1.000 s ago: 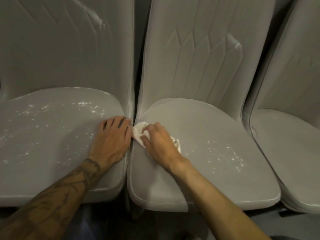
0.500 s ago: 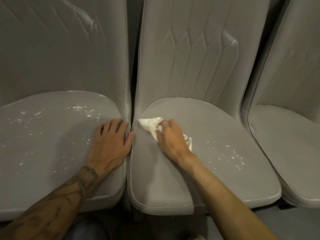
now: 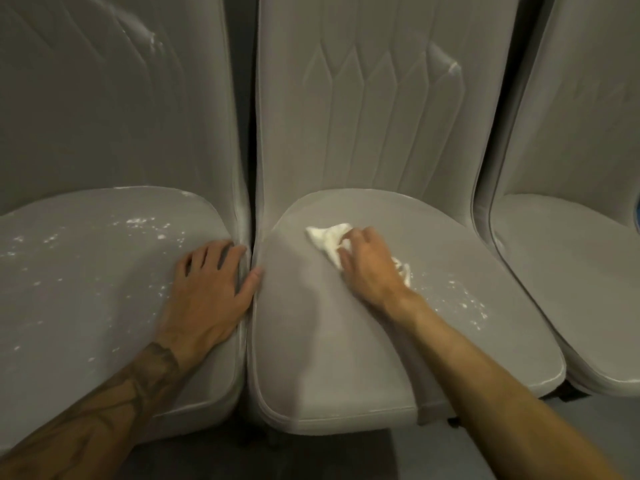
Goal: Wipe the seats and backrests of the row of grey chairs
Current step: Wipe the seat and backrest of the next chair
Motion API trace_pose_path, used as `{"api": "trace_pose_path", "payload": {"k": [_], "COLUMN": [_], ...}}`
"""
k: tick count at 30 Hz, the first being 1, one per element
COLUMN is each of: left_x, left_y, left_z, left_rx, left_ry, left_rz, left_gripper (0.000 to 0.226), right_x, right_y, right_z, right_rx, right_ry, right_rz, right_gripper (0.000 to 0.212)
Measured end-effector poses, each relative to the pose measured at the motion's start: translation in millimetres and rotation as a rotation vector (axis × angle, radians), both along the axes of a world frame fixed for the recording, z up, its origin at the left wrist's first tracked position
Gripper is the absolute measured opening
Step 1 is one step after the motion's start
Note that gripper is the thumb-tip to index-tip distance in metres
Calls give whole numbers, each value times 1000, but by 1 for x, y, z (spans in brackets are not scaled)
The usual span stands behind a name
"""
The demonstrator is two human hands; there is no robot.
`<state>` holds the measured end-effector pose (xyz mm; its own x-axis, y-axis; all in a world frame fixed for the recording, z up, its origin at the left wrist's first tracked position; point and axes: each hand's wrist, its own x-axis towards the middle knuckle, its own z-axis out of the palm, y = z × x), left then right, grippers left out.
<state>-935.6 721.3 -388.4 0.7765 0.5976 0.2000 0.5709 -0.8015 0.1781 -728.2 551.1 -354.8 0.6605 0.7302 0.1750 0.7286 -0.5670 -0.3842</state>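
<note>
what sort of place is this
Likely a waiting area or hall, though only seating shows: matching grey chairs in a row, a grey floor, and the right hand holding a white cloth on one seat.

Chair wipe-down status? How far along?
Done: left half of the middle seat looks speck-free. In hand: the right hand grips the white cloth on that seat; the left hand rests on the left seat. Left: specks right of the cloth, specks across the left seat, smears on the left backrest and middle backrest. The right seat shows no specks; wiped or not, cannot tell.
</note>
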Motion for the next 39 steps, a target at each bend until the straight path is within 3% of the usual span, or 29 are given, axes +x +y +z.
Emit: {"api": "trace_pose_path", "payload": {"k": [3, 10, 17, 21, 24, 30, 35, 39], "left_x": [1, 2, 2, 3, 2, 3, 3, 3], "left_y": [0, -4, -4, -6, -7, -5, -9, -14], "left_z": [-2, 2, 5, 8, 10, 5, 10, 16], "left_rx": [-1, 13, 4, -11, -14, 0, 3, -14], "left_ry": [-6, 15, 14, 22, 25, 1, 9, 8], "left_rz": [8, 22, 19, 16, 25, 33, 50, 60], "left_gripper": [67, 68, 71, 62, 60, 60, 67, 73], "right_x": [5, -67, -19, -75, -60, 4, -31, 45], "right_y": [5, 45, 24, 56, 42, -8, 6, -44], "right_z": [-5, -11, -10, -11, -2, -7, -11, -7], "right_rx": [29, 117, 21, 67, 33, -5, 37, -4], "right_ry": [-9, -18, -32, 12, 32, -14, -3, -10], "right_rz": [-104, 306, -34, 151, 224, -197, 194, 48], "right_gripper": [33, 29, 31, 29, 31, 31, 29, 32]}}
